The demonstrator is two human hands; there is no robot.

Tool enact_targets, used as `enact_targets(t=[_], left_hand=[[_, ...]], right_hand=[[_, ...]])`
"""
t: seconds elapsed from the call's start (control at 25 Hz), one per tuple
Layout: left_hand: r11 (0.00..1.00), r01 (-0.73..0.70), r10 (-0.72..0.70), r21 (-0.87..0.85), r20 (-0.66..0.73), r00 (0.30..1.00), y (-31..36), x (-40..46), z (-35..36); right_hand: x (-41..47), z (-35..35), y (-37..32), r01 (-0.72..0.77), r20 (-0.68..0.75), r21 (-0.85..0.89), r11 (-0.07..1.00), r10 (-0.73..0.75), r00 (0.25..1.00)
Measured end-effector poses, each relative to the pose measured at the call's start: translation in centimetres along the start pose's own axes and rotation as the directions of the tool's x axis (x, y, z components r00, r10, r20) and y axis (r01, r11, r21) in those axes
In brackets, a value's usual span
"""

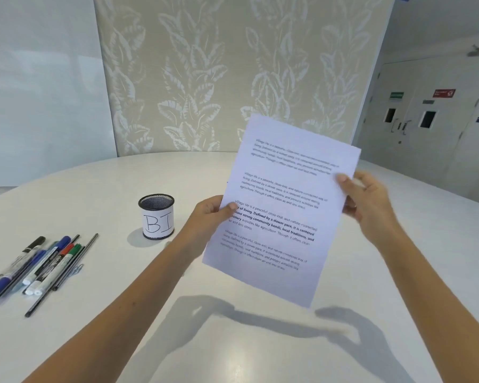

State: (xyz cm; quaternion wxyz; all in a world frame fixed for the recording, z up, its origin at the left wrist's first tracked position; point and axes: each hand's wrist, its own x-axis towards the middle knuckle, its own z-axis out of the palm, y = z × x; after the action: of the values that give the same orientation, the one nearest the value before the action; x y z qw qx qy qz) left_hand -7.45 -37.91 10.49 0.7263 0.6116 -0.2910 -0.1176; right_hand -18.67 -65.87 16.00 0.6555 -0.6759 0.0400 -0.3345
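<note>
Far left on the white table [100,341]: a loose pile of markers and pens [39,268]. The caps visible are black, blue, red and green. Thin black pens lie along the right side of the pile. A paper clip [78,268] lies against the right edge of the pile.

Right of the pile, well apart from it: 1 black mesh cup [156,217], upright on the table. A white label on its side reads "BI". The open mouth shows dark mesh inside; the bottom of the cup cannot be seen.

Left hand [208,214]: pinches the left edge of the sheet of paper [280,217], about halfway down. The thumb lies flat on the printed face. The other fingers are curled behind the sheet and mostly hidden.

Sheet of paper: held in the air above the table, right of the cup and clear of it. It is tilted, with the top edge leaning to the right. The printed face points toward the camera and carries 4 blocks of text; the 3rd block is partly bold. Its shadow falls on the table below.

Right hand [368,200]: grips the right edge of the sheet, higher up than the left hand. The thumb presses on the printed face; the fingers are curled behind the edge.

Far right, behind the table: grey doors [426,120].
</note>
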Motion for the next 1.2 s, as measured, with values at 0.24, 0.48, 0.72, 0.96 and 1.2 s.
enact_targets(t=[0.24,0.48,0.72,0.96,1.2], left_hand=[[0.985,0.159,-0.166,-0.064,-0.129,0.978,-2.3,-0.6,0.0],[0.736,0.284,0.062,0.614,-0.48,0.875,-4.3,-1.8,-6.5],[0.61,0.619,-0.297,0.494,-0.582,0.757,-6.5,-2.2,-9.3],[0.801,0.57,-0.428,0.18,-0.494,0.757,-5.5,-1.6,-9.4],[0.903,0.38,-0.429,-0.201,-0.367,0.825,-6.3,-1.3,-8.5]], right_hand=[[-2.7,2.8,6.6,-0.13,0.088,0.004,0.992,0.129,0.988],[-3.6,1.5,8.9,-0.162,0.008,-0.012,0.987,0.163,0.987],[-5.0,0.7,11.2,-0.247,-0.012,0.003,0.969,0.247,0.969],[-5.3,0.7,12.5,-0.289,-0.017,0.007,0.957,0.289,0.957],[-5.2,1.3,11.3,-0.273,-0.005,-0.019,0.962,0.273,0.962]])
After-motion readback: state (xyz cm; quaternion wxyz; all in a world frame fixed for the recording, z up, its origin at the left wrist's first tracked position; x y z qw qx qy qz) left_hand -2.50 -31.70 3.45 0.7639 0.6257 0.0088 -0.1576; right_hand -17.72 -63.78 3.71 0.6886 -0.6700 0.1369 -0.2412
